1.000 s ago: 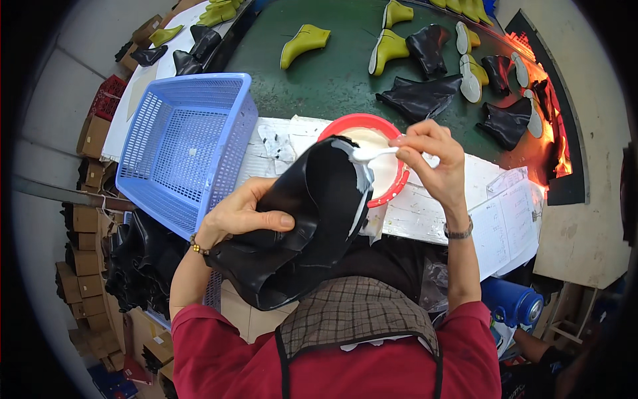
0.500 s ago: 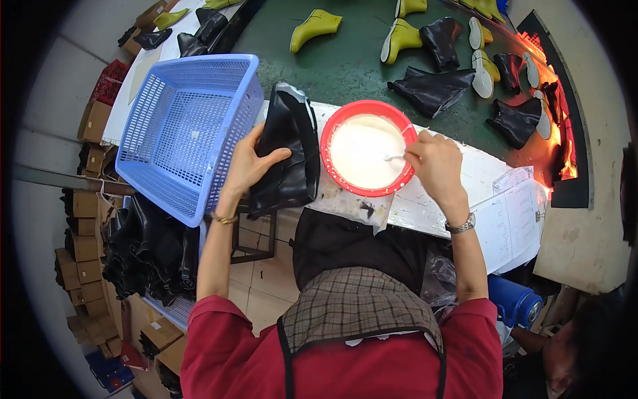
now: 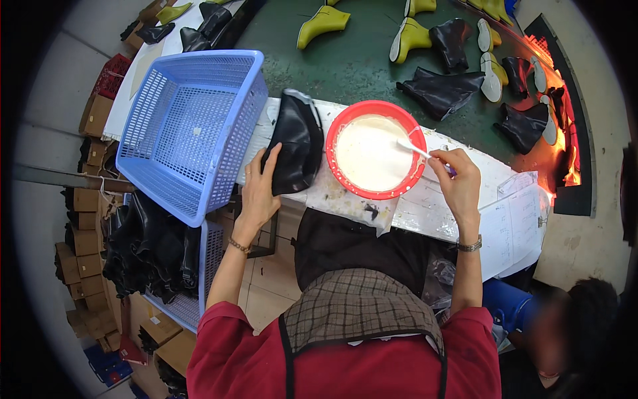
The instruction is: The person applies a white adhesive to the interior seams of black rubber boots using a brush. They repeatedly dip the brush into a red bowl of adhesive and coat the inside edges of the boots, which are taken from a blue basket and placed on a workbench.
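Note:
A black leather boot upper (image 3: 297, 143) with a pale edge lies on the white board beside the red basin. My left hand (image 3: 261, 189) has the upper's left edge between spread fingers, one finger lying over the leather. In my right hand (image 3: 458, 179) is a small brush (image 3: 413, 149) with a white neck and a purple handle end. Its head is over the creamy white liquid (image 3: 372, 153), at the right side of the red basin (image 3: 335, 169). Whether the bristles touch the liquid is hard to tell.
A blue mesh basket (image 3: 219, 139) stands left of the upper, and black uppers (image 3: 149, 246) are piled below it. Yellow boot lasts (image 3: 325, 26) and black uppers (image 3: 442, 90) lie on the green table near a glowing heater (image 3: 568, 133). Another person (image 3: 591, 319) is at lower right.
The boot upper has gone from raised and upright to lying lower on the board. My left hand has shifted down its edge. My right hand has drawn back right, lifting the brush into view.

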